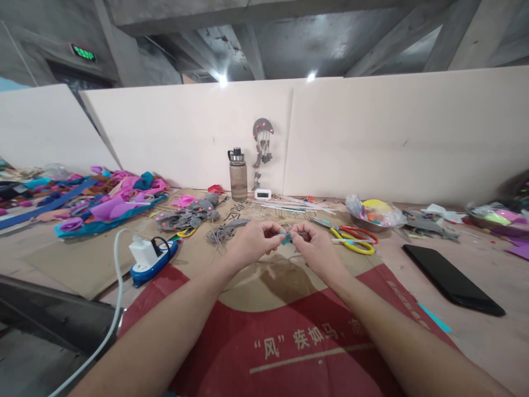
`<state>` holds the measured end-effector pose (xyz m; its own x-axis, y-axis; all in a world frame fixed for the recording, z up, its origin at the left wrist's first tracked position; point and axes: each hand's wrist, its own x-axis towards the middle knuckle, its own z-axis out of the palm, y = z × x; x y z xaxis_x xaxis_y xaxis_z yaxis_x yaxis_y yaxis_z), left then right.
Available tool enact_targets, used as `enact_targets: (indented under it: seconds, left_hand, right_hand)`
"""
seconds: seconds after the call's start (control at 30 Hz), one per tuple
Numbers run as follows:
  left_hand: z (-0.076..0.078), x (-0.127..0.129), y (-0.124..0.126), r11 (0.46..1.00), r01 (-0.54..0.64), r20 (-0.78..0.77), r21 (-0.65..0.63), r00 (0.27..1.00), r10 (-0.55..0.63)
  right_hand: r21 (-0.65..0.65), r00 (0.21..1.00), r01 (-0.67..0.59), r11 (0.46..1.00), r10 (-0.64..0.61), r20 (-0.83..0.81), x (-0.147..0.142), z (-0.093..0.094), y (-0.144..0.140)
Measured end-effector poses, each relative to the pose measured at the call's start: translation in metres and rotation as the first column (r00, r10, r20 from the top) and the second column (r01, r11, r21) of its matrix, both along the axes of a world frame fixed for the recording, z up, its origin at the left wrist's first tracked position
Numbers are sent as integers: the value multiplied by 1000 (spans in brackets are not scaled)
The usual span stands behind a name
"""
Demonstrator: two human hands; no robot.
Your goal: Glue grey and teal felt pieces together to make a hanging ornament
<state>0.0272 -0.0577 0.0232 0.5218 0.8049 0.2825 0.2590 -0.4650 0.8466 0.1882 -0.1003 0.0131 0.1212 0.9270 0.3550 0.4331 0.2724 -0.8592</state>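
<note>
My left hand [261,240] pinches a small teal piece [285,238], likely felt or a scrap, between thumb and fingertips. Close beside it, my right hand [312,242] has its thumb and forefinger pressed together at the piece's other side; something small and dark shows there, too small to name. Both hands are raised over a red and tan cardboard sheet [256,284]. Grey yarn [223,234] lies just left of my left hand. Scissors with yellow handles [359,248] and a red-handled pair [366,234] lie right of my right hand.
A water bottle [238,179] and a small digital clock [263,194] stand at the back. Left are a blue power strip [144,271], grey felt pieces [188,216] and colourful felt [119,205]. A phone [452,278] and a bowl [378,220] are right. A grey moon-shaped hanging [263,128] is on the board.
</note>
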Motion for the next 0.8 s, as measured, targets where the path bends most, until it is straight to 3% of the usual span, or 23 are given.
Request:
enact_targets:
  seconds: [0.5, 0.7, 0.8]
  left_hand:
    - [4, 0, -4, 998, 12, -15, -69, 1000, -14]
    - [1, -1, -2, 1000, -10, -47, 1, 999, 10]
    - [0, -2, -1, 994, -51, -69, 96, 996, 58]
  right_hand:
    - [140, 986, 49, 989, -70, 152, -1, -3, -1]
    - [181, 974, 45, 982, -84, 212, 0, -4, -1]
    - [195, 972, 20, 981, -65, 226, 1, -4, -2]
